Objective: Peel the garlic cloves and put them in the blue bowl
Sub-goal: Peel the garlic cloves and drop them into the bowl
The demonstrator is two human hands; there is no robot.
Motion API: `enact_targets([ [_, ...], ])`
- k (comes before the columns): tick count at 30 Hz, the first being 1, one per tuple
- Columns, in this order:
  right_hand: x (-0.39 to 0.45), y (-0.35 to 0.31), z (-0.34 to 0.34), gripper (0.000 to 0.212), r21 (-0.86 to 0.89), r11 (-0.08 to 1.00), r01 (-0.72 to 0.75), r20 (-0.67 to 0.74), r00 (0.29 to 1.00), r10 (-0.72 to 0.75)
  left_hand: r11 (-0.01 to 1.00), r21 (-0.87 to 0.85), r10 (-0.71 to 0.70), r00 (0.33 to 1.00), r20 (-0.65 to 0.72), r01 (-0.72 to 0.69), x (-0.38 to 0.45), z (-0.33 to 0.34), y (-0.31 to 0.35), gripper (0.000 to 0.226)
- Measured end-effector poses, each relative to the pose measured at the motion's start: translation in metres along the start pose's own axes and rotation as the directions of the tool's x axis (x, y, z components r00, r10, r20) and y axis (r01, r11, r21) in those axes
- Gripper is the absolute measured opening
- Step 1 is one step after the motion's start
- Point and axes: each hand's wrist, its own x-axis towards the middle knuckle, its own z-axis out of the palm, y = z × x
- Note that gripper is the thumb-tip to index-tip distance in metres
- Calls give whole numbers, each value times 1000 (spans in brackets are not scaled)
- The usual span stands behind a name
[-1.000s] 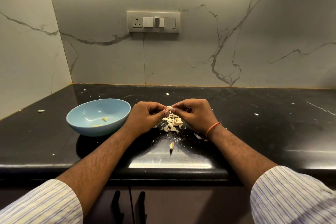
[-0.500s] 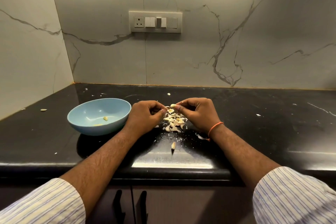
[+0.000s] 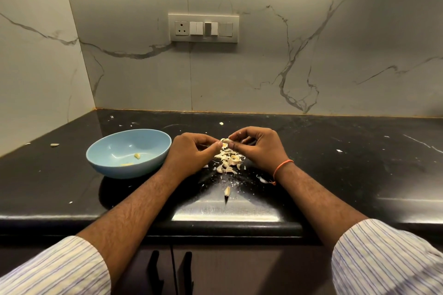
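Note:
A garlic clove point(image 3: 224, 142) is pinched between the fingertips of my left hand point(image 3: 191, 154) and my right hand point(image 3: 257, 148), held just above the black counter. Under it lies a heap of pale garlic skins and cloves point(image 3: 227, 160). The blue bowl point(image 3: 129, 153) stands left of my left hand, almost touching it, with two peeled pieces point(image 3: 136, 155) inside. A single clove point(image 3: 226, 191) lies alone nearer the counter's front edge.
The black counter point(image 3: 335, 175) meets marble walls at the back and left. A stray clove point(image 3: 54, 144) lies far left and a small bit point(image 3: 221, 123) near the back. A socket panel point(image 3: 203, 28) is on the wall. Cabinet handles point(image 3: 171, 270) sit below the edge.
Both hands stay together on the clove, fingers shifting slightly as they work at it. The view has tilted a little. The bowl and heap have not moved.

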Motion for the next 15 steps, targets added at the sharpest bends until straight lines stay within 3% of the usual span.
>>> enact_targets([
  [5, -1, 0, -1, 14, 10, 1000, -9, 9, 1000, 9, 996, 89, -5, 1000, -9, 6, 1, 2, -6, 17],
  [11, -2, -1, -1, 15, 19, 1000, -21, 11, 1000, 21, 993, 113, -32, 999, 16, 30, 1, 2, -7, 33],
  [15, -1, 0, -1, 16, 20, 999, -31, 9, 999, 30, 992, 124, 27, 999, 38, -32, 2, 3, -4, 22],
])
